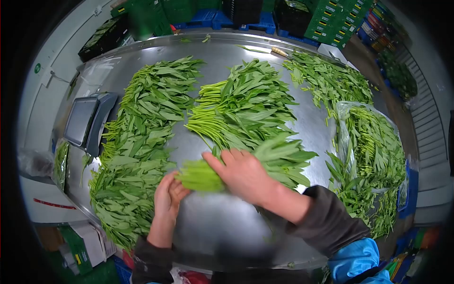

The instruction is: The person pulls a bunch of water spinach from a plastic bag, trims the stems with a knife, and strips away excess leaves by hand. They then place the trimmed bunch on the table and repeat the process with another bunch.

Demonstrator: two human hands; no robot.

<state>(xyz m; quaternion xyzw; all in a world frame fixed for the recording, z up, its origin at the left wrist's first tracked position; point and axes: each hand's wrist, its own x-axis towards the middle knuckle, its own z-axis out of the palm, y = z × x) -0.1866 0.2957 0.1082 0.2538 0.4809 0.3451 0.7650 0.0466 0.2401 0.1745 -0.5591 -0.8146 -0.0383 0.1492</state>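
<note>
My right hand (246, 175) is closed around a bunch of water spinach (202, 176), leafy greens with pale stems and long narrow leaves. The stems point left and the leaves fan out to the right under my wrist. At the cut stem ends is my left hand (166, 196), cupped with its fingers against them but not wrapped round the bunch. Just beyond, a pile of water spinach (250, 102) lies with its stems to the left. Another long row of greens (142, 137) runs down the left of the steel table (222, 222).
A scale (85, 120) stands at the table's left edge. Loose greens (331, 78) lie at the far right, near a knife with a wooden handle (280, 51). An open plastic bag of greens (373, 142) sits on the right. Green crates (336, 21) are stacked behind the table.
</note>
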